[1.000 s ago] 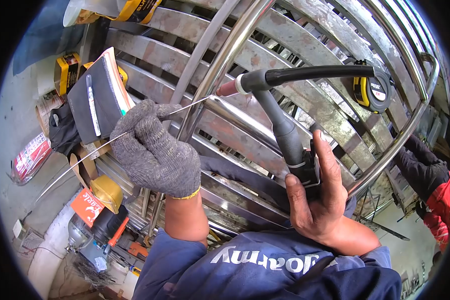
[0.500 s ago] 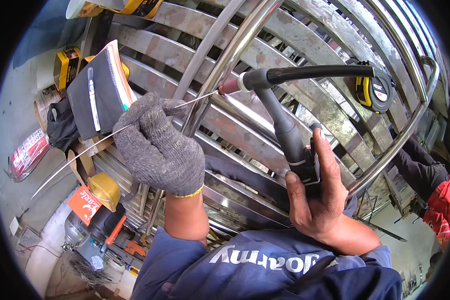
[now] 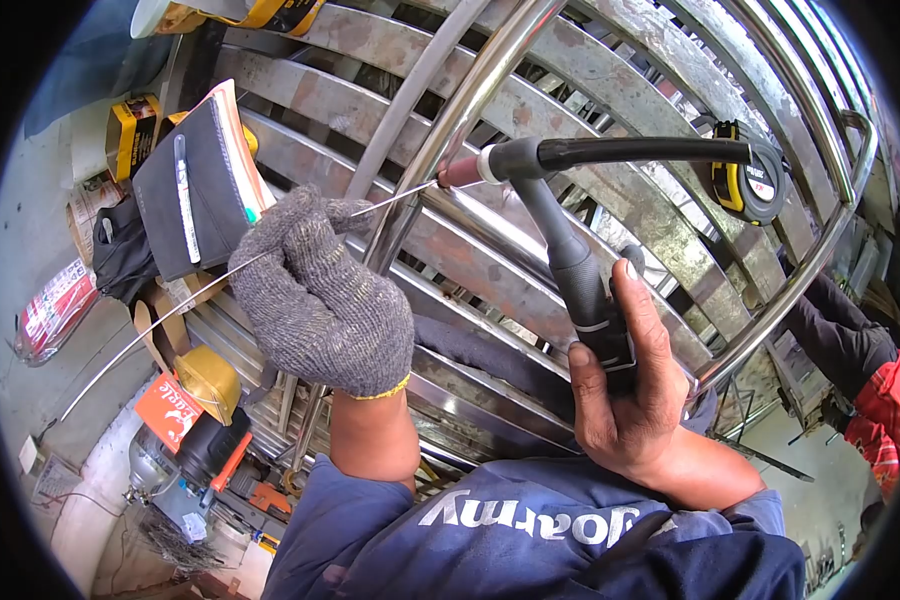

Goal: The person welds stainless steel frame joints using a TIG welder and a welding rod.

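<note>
My left hand (image 3: 320,295), in a grey knit glove, is closed around a thin metal rod (image 3: 130,343). The rod's far end reaches the pink nozzle (image 3: 460,173) of a welding torch (image 3: 570,255), beside a joint in the shiny steel tubing (image 3: 490,70). Whether rod and nozzle touch is unclear. My bare right hand (image 3: 630,400) holds the torch by its dark handle, with thumb and a finger raised along its sides. The torch's black rear tube (image 3: 650,150) points right, over the metal slats (image 3: 450,245).
A yellow-black tape measure (image 3: 747,180) lies on the slats at right. Left are a black notebook (image 3: 190,185) with a white marker, a yellow cup-like object (image 3: 208,378) and an orange box (image 3: 167,412). A person's red-clad limb (image 3: 885,415) shows far right.
My left hand and the rod's trailing end have shifted very slightly. My right hand has moved slightly left, still on the torch, whose nozzle stays at the joint.
</note>
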`<state>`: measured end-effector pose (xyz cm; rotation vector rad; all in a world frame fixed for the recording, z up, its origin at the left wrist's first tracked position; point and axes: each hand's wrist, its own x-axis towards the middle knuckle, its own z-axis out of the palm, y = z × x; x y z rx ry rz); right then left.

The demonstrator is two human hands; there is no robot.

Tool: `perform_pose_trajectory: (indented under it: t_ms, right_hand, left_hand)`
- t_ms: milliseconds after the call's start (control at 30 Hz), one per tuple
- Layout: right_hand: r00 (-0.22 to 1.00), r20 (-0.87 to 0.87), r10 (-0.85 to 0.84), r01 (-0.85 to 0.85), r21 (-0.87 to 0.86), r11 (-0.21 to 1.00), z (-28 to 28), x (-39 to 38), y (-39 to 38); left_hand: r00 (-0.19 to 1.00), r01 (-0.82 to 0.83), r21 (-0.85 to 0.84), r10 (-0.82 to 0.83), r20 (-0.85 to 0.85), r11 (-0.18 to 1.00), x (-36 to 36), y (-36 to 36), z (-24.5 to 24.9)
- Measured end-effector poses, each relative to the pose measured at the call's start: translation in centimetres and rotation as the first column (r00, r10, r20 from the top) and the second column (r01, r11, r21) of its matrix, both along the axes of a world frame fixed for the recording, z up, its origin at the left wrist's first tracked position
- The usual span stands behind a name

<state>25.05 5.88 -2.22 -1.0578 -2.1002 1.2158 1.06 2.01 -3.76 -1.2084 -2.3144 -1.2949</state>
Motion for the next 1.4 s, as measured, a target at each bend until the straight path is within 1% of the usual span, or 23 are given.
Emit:
perform_pose_trajectory:
  t_ms: [67, 100, 200, 267, 300, 400, 500, 600, 700, 800, 900, 967, 1000, 1067, 1100, 1133, 1200, 1233, 1400]
  right_hand:
    - [0.999, -0.043, 0.008, -0.011, -0.053, 0.999, 0.0, -0.1, 0.1]
    - [0.999, -0.045, 0.008, -0.012, -0.096, 0.995, 0.1, -0.1, 0.1]
    - [0.998, -0.015, 0.056, -0.057, -0.089, 0.994, 0.1, 0.3, 0.2]
    - [0.996, -0.083, 0.012, -0.021, -0.109, 0.994, -0.3, 0.3, -0.2]
    - [0.989, -0.150, -0.018, -0.001, -0.128, 0.992, -1.0, 0.4, -0.8]
    - [0.989, -0.135, -0.067, 0.060, -0.054, 0.997, -1.1, 0.1, -0.7]
    - [0.994, -0.098, -0.047, 0.042, -0.052, 0.998, -0.6, 0.1, -0.5]
    - [0.995, -0.089, -0.036, 0.033, -0.036, 0.999, -0.5, 0.0, -0.4]
    - [0.996, -0.084, -0.027, 0.023, -0.040, 0.999, -0.4, 0.0, -0.2]
    - [0.997, -0.072, -0.026, 0.024, -0.032, 0.999, -0.3, -0.1, -0.2]
    - [1.000, -0.028, -0.004, 0.004, 0.001, 1.000, -0.2, -0.1, 0.0]
    - [1.000, -0.011, 0.009, -0.008, 0.009, 1.000, -0.1, -0.2, 0.1]
    - [1.000, -0.014, 0.010, -0.010, 0.004, 1.000, -0.1, -0.2, 0.2]
    - [0.999, -0.020, 0.025, -0.026, -0.037, 0.999, 0.0, -0.2, 0.2]
    - [0.999, -0.023, 0.039, -0.040, -0.072, 0.997, 0.1, 0.0, 0.2]
    - [0.998, -0.026, 0.052, -0.055, -0.108, 0.993, 0.2, 0.1, 0.2]
    - [0.996, -0.089, 0.007, -0.017, -0.114, 0.993, -0.2, 0.3, -0.2]
    - [0.988, -0.150, -0.039, 0.019, -0.136, 0.991, -1.0, 0.3, -0.9]
    - [0.990, -0.140, -0.031, 0.016, -0.108, 0.994, -1.3, 0.5, -0.9]
  left_hand:
    - [0.992, 0.029, -0.002, -0.029, -0.119, 1.000, -0.7, 0.2, -0.2]
    - [0.998, 0.000, 0.046, 0.003, -0.067, 0.999, -0.1, 0.8, -0.1]
    - [0.995, 0.028, 0.020, -0.026, -0.094, 0.999, -0.6, 0.4, -0.2]
    - [1.000, -0.003, -0.032, 0.002, -0.009, 0.999, 0.0, -0.1, 0.1]
    - [0.999, -0.025, -0.038, 0.026, 0.032, 0.999, 0.2, -0.1, 0.1]
    - [0.999, -0.025, -0.068, 0.026, 0.018, 0.997, 0.1, -0.2, 0.3]
    - [0.999, -0.044, -0.086, 0.044, 0.001, 0.995, 0.1, -0.2, 0.4]
    - [0.997, -0.064, -0.137, 0.056, -0.062, 0.988, 0.0, -0.2, 0.6]
    - [0.998, -0.057, -0.116, 0.052, -0.045, 0.992, 0.1, -0.2, 0.5]
    - [0.998, -0.064, -0.084, 0.065, 0.012, 0.994, 0.3, 0.0, 0.5]
    - [0.998, -0.048, -0.063, 0.050, 0.027, 0.997, 0.3, 0.0, 0.5]
    - [0.997, -0.071, -0.014, 0.071, 0.021, 0.997, 0.3, 0.2, 0.2]
    - [0.996, -0.082, 0.011, 0.082, 0.018, 0.997, 0.2, 0.2, 0.0]
    - [0.998, 0.001, 0.014, 0.000, -0.065, 1.000, -0.5, 0.0, -0.4]
    - [0.996, -0.003, -0.025, 0.001, -0.091, 1.000, -0.7, -0.2, -0.3]
    - [0.998, -0.014, -0.025, 0.013, -0.059, 1.000, -0.4, -0.1, -0.1]
    - [0.999, -0.035, -0.027, 0.036, 0.005, 0.999, 0.2, 0.1, 0.1]
    - [1.000, -0.019, -0.042, 0.019, -0.010, 0.999, 0.0, 0.0, 0.2]
    - [0.999, -0.036, -0.064, 0.033, -0.041, 0.997, 0.0, -0.2, 0.2]
